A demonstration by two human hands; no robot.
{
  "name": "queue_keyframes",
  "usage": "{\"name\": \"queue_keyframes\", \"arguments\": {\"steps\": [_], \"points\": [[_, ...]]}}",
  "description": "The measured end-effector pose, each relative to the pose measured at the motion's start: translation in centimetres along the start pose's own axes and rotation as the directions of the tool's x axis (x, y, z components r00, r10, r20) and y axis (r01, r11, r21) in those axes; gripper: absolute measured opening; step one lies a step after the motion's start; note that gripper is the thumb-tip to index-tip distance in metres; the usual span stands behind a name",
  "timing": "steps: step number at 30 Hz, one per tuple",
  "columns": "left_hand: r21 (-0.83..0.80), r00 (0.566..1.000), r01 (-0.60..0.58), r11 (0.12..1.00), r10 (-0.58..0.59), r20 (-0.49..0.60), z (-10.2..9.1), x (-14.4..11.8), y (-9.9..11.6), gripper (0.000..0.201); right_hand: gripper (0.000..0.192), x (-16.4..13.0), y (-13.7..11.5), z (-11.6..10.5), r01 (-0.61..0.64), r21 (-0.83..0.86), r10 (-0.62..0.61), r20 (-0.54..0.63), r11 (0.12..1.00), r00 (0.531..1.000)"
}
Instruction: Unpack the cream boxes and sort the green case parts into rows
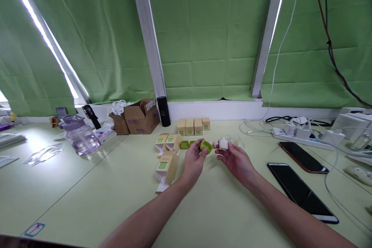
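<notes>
Green case (206, 146) is pinched in left hand (194, 159) fingers; white earbud case (223, 144) is pinched by right hand (236, 159); fitting stage judged, alignment of both required over table (87, 186)

Olive-green case (206, 146), white case (223, 144), tan boxes (193, 126) with green squares, pale yellow-green table (87, 186)

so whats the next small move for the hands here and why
Probably bring the two hands together and seat the white piece in the green case. The left hand holds the case with its open side showing, the right hand holds the white piece just beside it, and only a small gap separates them.
</notes>
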State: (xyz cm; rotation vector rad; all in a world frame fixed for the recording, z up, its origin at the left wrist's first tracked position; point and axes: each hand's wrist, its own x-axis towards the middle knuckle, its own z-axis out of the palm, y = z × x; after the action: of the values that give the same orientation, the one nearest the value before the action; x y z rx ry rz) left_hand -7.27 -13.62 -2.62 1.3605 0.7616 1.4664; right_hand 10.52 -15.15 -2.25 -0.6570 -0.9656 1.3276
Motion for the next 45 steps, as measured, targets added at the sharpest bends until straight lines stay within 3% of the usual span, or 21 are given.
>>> {"name": "queue_keyframes", "arguments": {"steps": [8, 13, 18, 20, 24, 27, 29, 34, 39, 45], "points": [[-0.063, 0.998, 0.016, 0.998, -0.019, -0.052, -0.2, 0.0, 0.5, 0.054, 0.042, -0.4, -0.7, 0.4, -0.024, 0.065, 0.027, -0.032, 0.998, 0.999], [-0.059, 0.998, -0.004, 0.998, 0.0, -0.056, -0.2, 0.1, 0.4, 0.053, 0.046, -0.5, -1.0, 0.4, 0.06, -0.096, -0.064, -0.033, 0.994, 0.997], [-0.063, 0.997, -0.009, 0.998, 0.004, -0.073, -0.2, 0.1, 0.4, 0.052, 0.049, 0.4, -0.5, -1.0, 0.114, -0.323, -0.141, -0.059, 0.939, 0.988], [-0.072, 0.997, -0.007, 0.997, 0.001, -0.081, -0.1, 0.1, 0.5, 0.052, 0.045, 0.8, -0.3, -1.8, 0.175, -0.514, -0.242, -0.068, 0.84, 0.968], [-0.069, 0.996, -0.005, 0.998, -0.001, -0.091, 0.0, 0.0, 0.5, 0.051, 0.044, 1.4, 0.3, -3.3, 0.269, -0.856, -0.428, 0.062, 0.442, 0.902], [-0.058, 0.996, -0.007, 0.998, 0.001, -0.092, 0.0, 0.0, 0.3, 0.052, 0.042, 1.6, 0.8, -3.8, 0.292, -0.944, -0.431, 0.203, 0.151, 0.879], [-0.053, 0.995, -0.007, 0.999, 0.002, -0.095, -0.1, 0.1, 0.2, 0.053, 0.039, 1.7, 1.2, -3.8, 0.306, -0.952, -0.412, 0.269, 0.026, 0.871], [-0.043, 0.995, -0.009, 0.999, 0.005, -0.1, -0.1, 0.1, 0.0, 0.054, 0.041, 1.9, 2.3, -3.7, 0.398, -0.906, -0.389, 0.422, -0.146, 0.819], [-0.029, 0.994, 0.003, 1.0, -0.006, -0.105, 0.0, 0.2, -0.1, 0.054, 0.049, 2.1, 3.2, -4.0, 0.495, -0.836, -0.357, 0.548, -0.236, 0.756], [-0.032, 0.994, 0.004, 0.999, -0.007, -0.108, 0.0, 0.2, -0.2, 0.053, 0.057, 2.5, 3.4, -4.0, 0.501, -0.821, -0.246, 0.563, -0.274, 0.789]]}}
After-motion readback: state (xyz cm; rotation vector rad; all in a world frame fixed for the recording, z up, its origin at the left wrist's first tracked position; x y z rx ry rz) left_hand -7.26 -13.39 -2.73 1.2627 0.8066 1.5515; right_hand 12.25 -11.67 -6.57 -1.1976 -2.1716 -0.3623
